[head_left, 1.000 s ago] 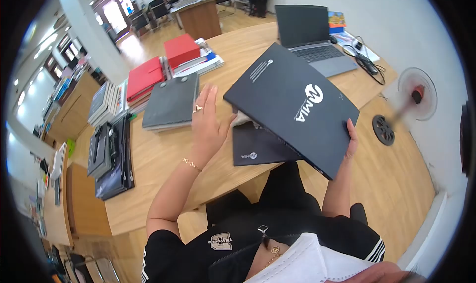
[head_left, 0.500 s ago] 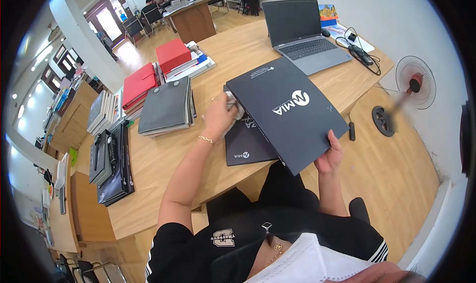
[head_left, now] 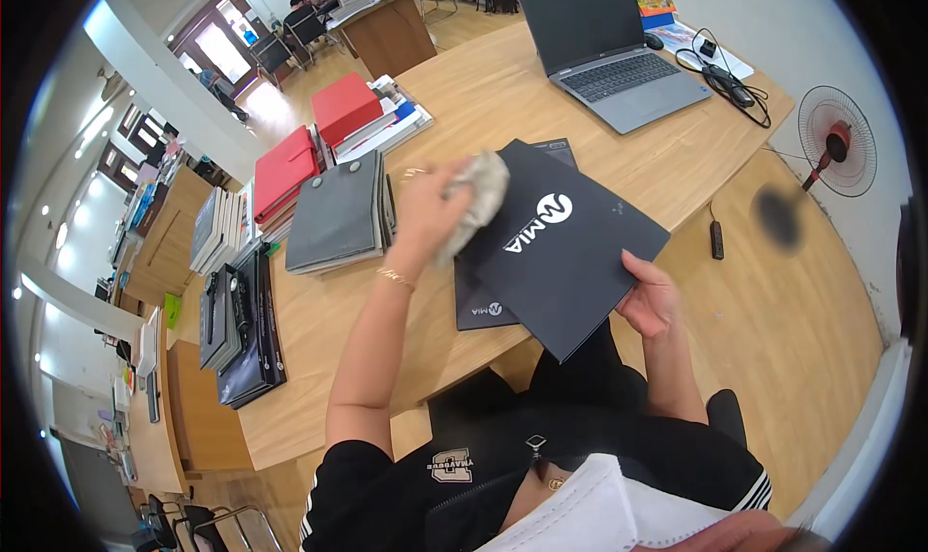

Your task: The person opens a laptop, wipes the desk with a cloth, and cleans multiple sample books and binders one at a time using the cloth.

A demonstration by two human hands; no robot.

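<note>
The upper book (head_left: pixel 580 281) is held tilted at the near edge of the worktop (head_left: pixel 474 98), partly overhanging it, and its underside is hidden. By its right edge it is gripped in the right hand (head_left: pixel 650 296), with the thumb laid on the cover and the fingers mostly out of sight beneath. At its far left edge a cloth (head_left: pixel 486 192) is bunched in the left hand (head_left: pixel 430 209), which is closed round it; whether the cover is touched by the cloth or only overlapped cannot be told, as both are blurred. The upper book thus lies between the two hands, and its long axis seems to run slantwise from the cloth's side toward the right hand, though foreshortening leaves this uncertain. Its left edge is nearer the left hand.

The cover is flat, stiff-looking, dark and matt, with white lettering. Under the upper book, partly covered by it, a lower book (head_left: pixel 472 291) of like finish is seen. The cloth is pale, soft and crumpled. Left of the upper book, a grey binder (head_left: pixel 338 209) with round fastenings is set, and beyond that a red folder (head_left: pixel 287 170) and a blocky red box (head_left: pixel 346 107). Beyond the upper book, to the right, a grey laptop (head_left: pixel 619 69) is stood with its screen raised. The worktop is smooth, pale, grained wood.
</note>
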